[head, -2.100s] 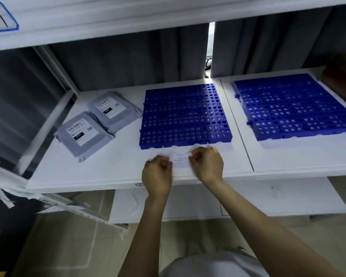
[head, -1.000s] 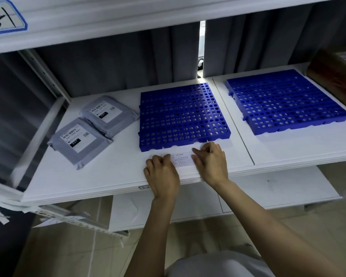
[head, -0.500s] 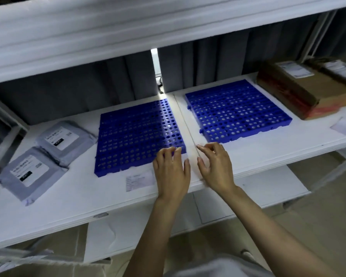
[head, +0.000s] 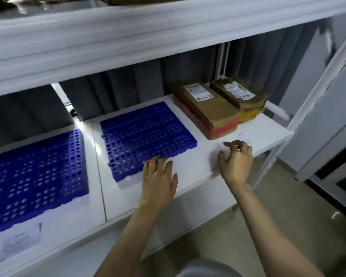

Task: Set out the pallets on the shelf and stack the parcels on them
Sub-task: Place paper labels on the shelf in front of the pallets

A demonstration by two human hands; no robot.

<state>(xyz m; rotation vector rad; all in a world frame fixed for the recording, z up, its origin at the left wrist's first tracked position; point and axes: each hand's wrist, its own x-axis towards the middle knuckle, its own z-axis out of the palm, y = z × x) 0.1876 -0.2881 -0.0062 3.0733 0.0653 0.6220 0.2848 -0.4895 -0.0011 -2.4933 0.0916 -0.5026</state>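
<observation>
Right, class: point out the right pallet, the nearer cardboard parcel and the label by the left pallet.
right pallet (head: 148,138), head view, middle of its grid.
nearer parcel (head: 214,112), head view, brown top face.
label (head: 20,243), head view, centre of the sheet.

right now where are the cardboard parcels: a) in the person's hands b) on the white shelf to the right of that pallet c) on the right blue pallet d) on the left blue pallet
b: the near cardboard parcel and the far cardboard parcel lie straight on the white shelf, right of the right blue pallet, which carries nothing.
</observation>
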